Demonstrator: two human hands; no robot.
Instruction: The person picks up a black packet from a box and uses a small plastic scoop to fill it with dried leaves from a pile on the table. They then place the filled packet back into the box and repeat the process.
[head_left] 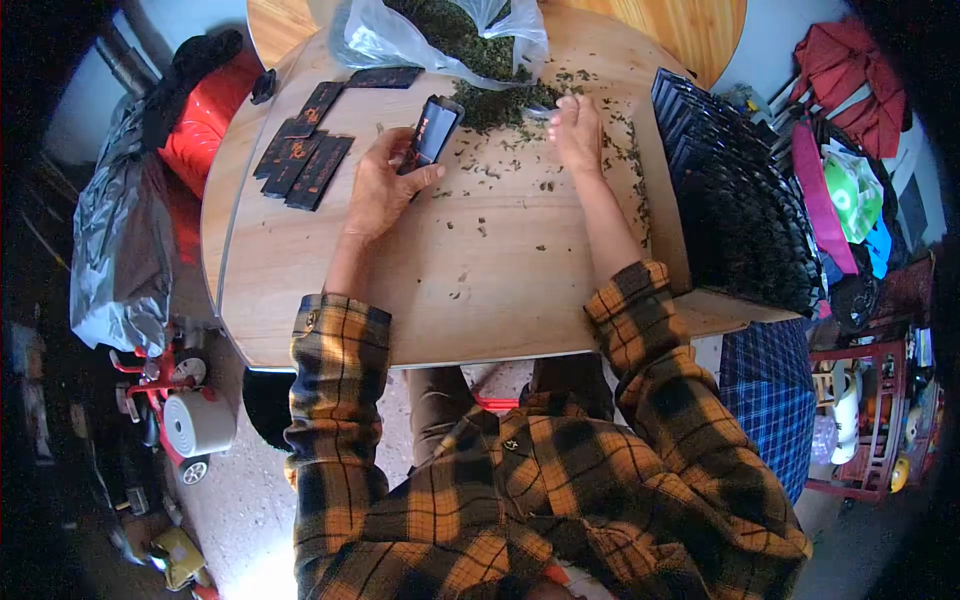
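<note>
My left hand is closed round a small black packet with a pale, shiny face, held tilted above the table. Close to a heap of dried green leaves, my right hand has its fingers bent together on a small shiny spoon, mostly hidden by the fingers. Behind the heap, a clear plastic bag lies open with more leaves inside. Several flat black packets with orange print lie overlapping left of my left hand.
Leaf crumbs are scattered over the wooden table. A cardboard box packed with rows of black packets stands along the right edge. A wooden chair is behind the table, and a red ride-on toy stands on the floor at left.
</note>
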